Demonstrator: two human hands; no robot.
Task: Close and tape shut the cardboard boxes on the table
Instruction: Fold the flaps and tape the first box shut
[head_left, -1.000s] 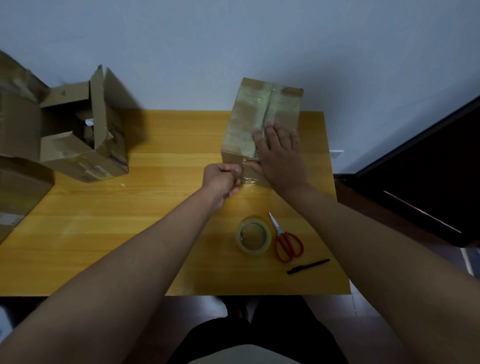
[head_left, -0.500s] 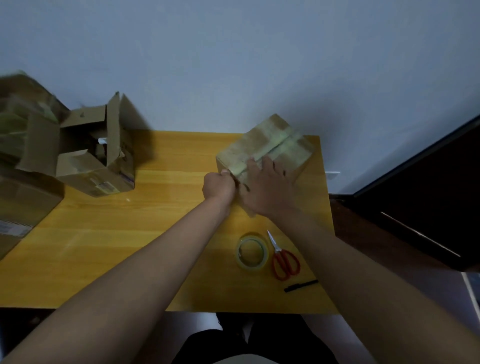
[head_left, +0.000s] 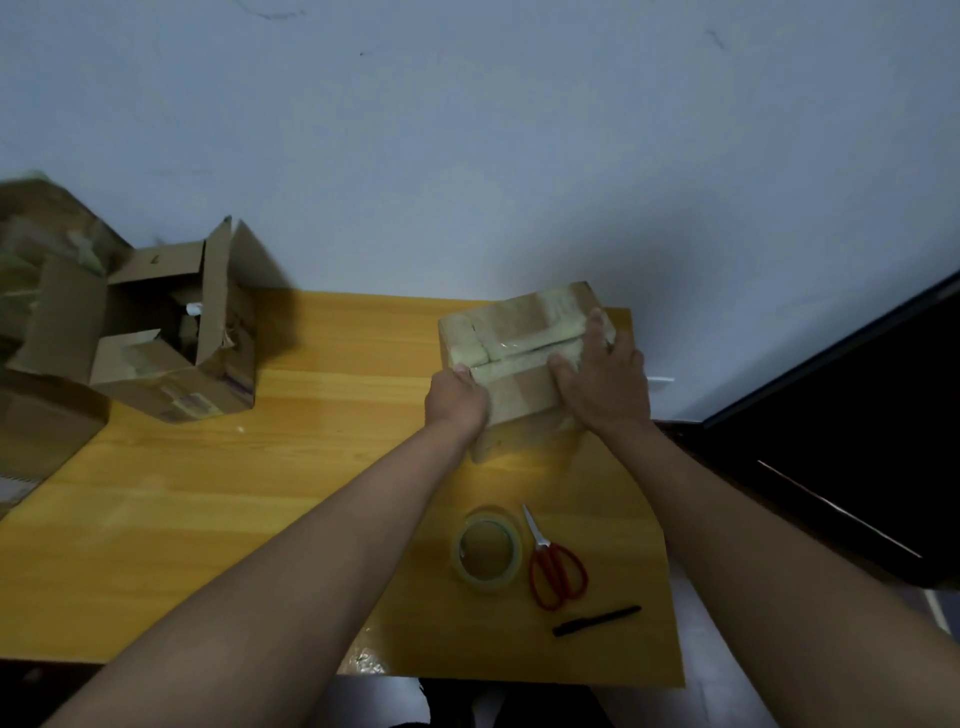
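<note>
On the far right part of the yellow wooden table (head_left: 218, 525): one closed cardboard box (head_left: 519, 395), turned at an angle to the table edge, its top crossed by glossy clear tape strips over older pale tape. Left hand (head_left: 457, 402): curled round the box's near-left corner, thumb on the top surface at the end of a tape strip. Right hand (head_left: 605, 384): laid over the right end of the box, fingers spread and bent over its top and far edge, palm against the near-right side. Near the table's front edge, well apart from the box: one roll of clear tape (head_left: 487, 555), lying flat; just beside it on the right, red-handled scissors (head_left: 553, 566), blades together and pointing away from the person; nearer still, a black pen (head_left: 597, 620), lying slantwise. At the far left of the table: an open cardboard box (head_left: 171, 353), flaps standing up, contents too dim to tell. Beside it, at the left edge of view: further cardboard boxes (head_left: 36, 291), blurred. Behind the table: a plain pale wall (head_left: 467, 156). At right: a dark cabinet (head_left: 857, 441).
</note>
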